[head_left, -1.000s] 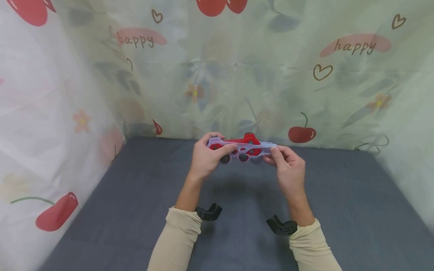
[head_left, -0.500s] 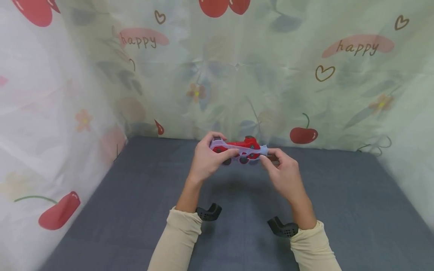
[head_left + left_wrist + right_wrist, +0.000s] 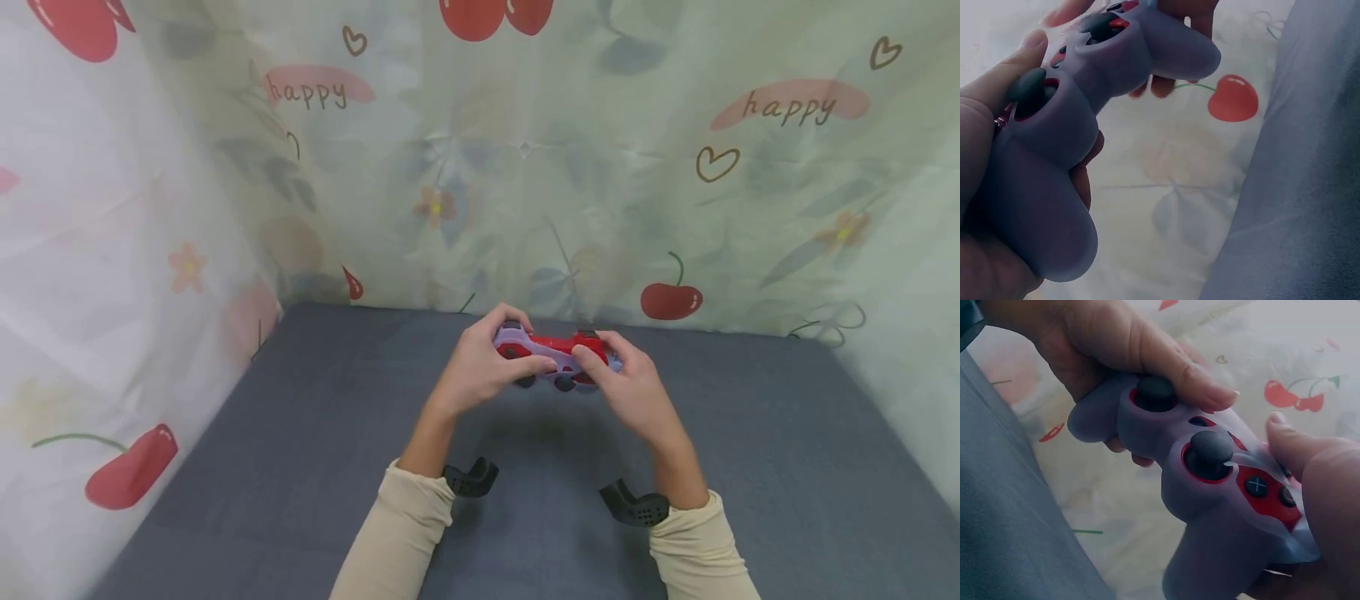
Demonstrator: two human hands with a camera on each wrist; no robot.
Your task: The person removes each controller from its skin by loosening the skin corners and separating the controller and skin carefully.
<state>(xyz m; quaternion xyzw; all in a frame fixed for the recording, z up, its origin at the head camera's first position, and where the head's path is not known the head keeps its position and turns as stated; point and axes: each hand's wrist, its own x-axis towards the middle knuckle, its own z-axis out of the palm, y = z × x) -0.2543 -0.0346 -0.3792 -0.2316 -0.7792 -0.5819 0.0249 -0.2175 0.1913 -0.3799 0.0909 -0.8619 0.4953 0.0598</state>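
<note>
Left grip [image 3: 476,371] pinching the near-left end of the controller [image 3: 551,342], thumb across its face, fingers curled behind. Right grip [image 3: 633,383] holding the other end, thumb over the button side, fingers round the outer edge; whether the thumb tip presses or only lies over it, cannot tell. Controller red, between the two grips, held clear of the surface [image 3: 300,467], a soft shadow below. Lilac cover [image 3: 1054,212] over most of it, both handles included. Near the right grip the cover gapes: red face bare round the cross button [image 3: 1256,485], a thin edge of cover lying by the foot of the right stick [image 3: 1211,447], more of it bunched at the corner under the right thumb. Left stick [image 3: 1155,394] pokes through its hole, just beside the left thumb. Left handle sits against the left palm. Behind each grip, at the wrist, a black bracket [image 3: 636,504] and a rolled beige sleeve [image 3: 697,533]. Beyond both grips hangs a pale cloth [image 3: 517,233] printed with cherries, hearts, flowers, the word "happy" twice; it meets the far edge of the grey surface.
</note>
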